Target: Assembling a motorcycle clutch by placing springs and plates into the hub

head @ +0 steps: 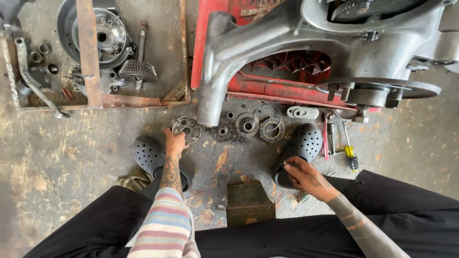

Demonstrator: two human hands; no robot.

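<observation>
Black trousers [411,224] on both bent legs fill the bottom of the view, with a sleeve striped in pink, blue and cream [165,229] lying over the left knee. Beyond them, at the top right, stands a large grey cast-metal engine casing [287,43] in front of a red ribbed metal part [287,71], and a flat round grey disc [382,88] juts from its right side. At the top left a rusty steel frame [91,57] holds a round grey housing and a toothed steel gear on a shaft [138,69]. Two dark perforated clogs [148,153] rest on the worn concrete floor [57,157], with a small olive-green metal box [248,203] between the knees. The left hand [174,142] reaches forward, its fingers closed on the rim of a round grey metal plate with holes [187,128], which lies on the floor just left of a row of small gears and rings [248,126]. The right hand [303,177] rests on the right clog, fingers curled around something small; what it is cannot be told. A yellow-handled screwdriver [351,155] lies further right.
</observation>
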